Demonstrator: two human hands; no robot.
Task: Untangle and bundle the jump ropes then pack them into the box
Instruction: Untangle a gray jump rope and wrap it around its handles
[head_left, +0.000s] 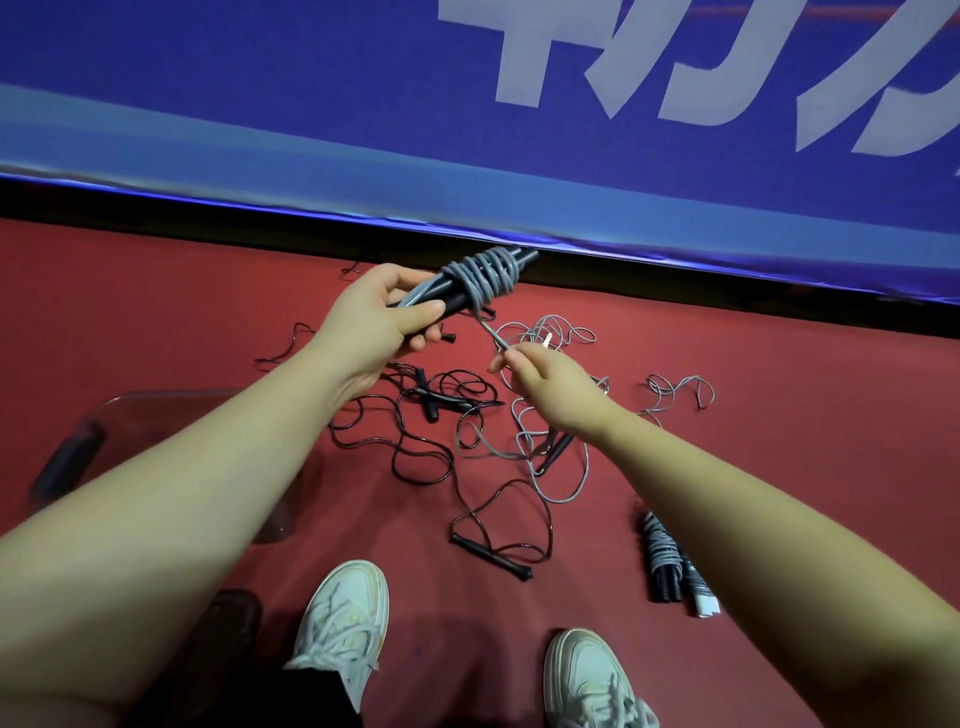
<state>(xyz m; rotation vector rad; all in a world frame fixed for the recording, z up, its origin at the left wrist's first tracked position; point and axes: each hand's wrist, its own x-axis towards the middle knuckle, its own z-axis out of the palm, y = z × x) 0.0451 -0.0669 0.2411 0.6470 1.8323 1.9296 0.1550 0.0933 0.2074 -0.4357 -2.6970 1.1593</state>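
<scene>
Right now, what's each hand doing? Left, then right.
Left hand: closed, gripping the black handles wound with grey rope.
Right hand: closed, fingers pinching the rope's free end.

Red floor (779, 415) carries everything. Blue banner (260, 104) runs along floor's far edge, large white lettering (524, 52) toward its right end. Black strip (156, 202) under banner's lower hem. Two white laced sneakers at floor's near edge: left sneaker (343, 623), right sneaker (587, 680). Black trouser leg (311, 696) above left sneaker's heel.
</scene>
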